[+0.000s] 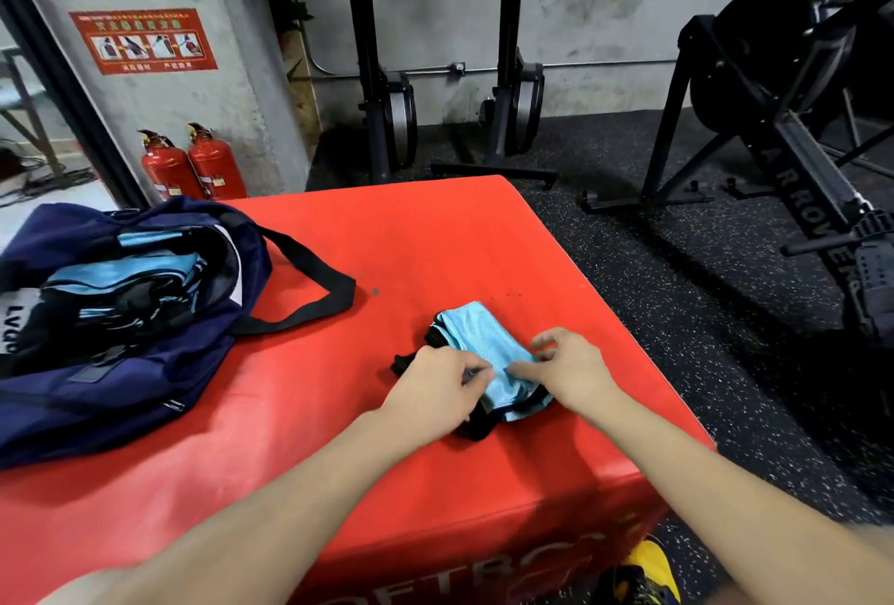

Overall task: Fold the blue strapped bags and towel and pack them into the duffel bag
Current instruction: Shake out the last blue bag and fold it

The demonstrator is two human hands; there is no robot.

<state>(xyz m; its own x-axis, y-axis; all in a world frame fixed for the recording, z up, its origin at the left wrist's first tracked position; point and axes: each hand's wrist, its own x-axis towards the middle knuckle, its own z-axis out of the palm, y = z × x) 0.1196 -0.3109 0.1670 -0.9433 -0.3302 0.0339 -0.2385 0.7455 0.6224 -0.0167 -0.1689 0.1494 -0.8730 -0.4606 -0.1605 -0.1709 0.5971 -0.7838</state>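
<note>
Blue strapped bag (488, 353) pinched between both hands' fingers (476, 374).

Left hand (438, 386), right hand (563, 370) pinch blue bag (488, 353) — duffel bag (145, 362) open, left.

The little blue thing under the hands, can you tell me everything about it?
The light blue fabric bag with black straps is folded into a small bundle, its thin blue cloth on top and black straps poking out at its left and near edges. It lies flat on the red padded box. The left hand and right hand both pinch its near end.
</note>
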